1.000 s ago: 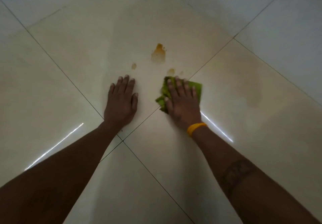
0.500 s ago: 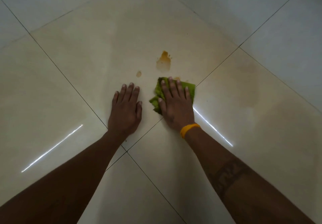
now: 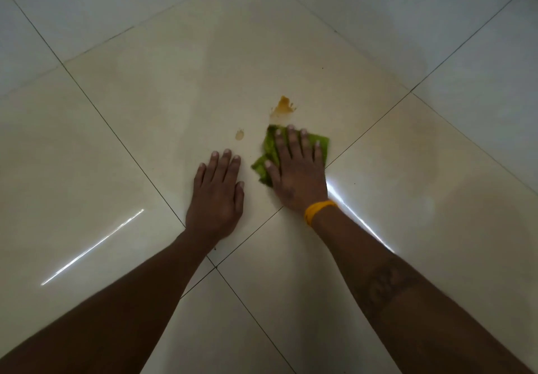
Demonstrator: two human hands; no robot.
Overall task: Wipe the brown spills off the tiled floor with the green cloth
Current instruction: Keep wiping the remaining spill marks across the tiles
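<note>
My right hand [image 3: 295,170] lies flat on the folded green cloth [image 3: 269,148] and presses it onto the cream tiled floor [image 3: 163,97]. The cloth's far edge sits just below the large brown spill [image 3: 283,108]. A small brown drop [image 3: 239,134] lies to the left of the cloth, just beyond my left fingertips. My left hand [image 3: 217,196] rests palm down on the tile beside the cloth, fingers together, holding nothing. A yellow band circles my right wrist.
Dark grout lines [image 3: 116,138] cross the floor diagonally and meet below my left wrist. A faint brownish smear [image 3: 422,140] marks the tile to the right. Bright light streaks reflect off the glossy tiles at left and by my right forearm.
My right hand has slid the cloth forward towards the large spill, over the small spot that lay in front of it. My left hand has stayed planted on the tile.
</note>
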